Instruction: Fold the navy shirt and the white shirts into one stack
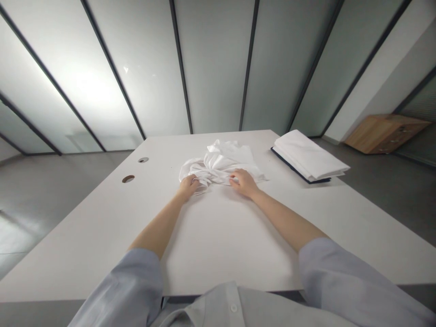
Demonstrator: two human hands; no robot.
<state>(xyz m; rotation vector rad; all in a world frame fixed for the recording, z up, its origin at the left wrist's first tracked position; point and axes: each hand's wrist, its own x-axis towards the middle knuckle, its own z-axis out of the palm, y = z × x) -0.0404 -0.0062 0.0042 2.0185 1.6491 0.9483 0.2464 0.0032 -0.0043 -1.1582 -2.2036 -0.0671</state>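
Note:
A crumpled white cloth (226, 159) lies bunched in loose folds near the far middle of the table; whether it is a garment cannot be made out. My left hand (188, 187) is at its near left side, fingers curled onto a fold. At the near right edge, my right hand (244, 182) pinches the cloth with the thumb and fingers bent inward. Some fingertips are hidden among the folds. Between the two hands a twisted, gathered part of the fabric runs across.
The white table (225, 236) carries a stack of folded white cloth (309, 154) with a dark navy layer (296, 170) beneath, at the right edge. Two round holes pierce the tabletop at left. Beyond stand frosted glass panels (214, 68) and a wooden cabinet (384, 131).

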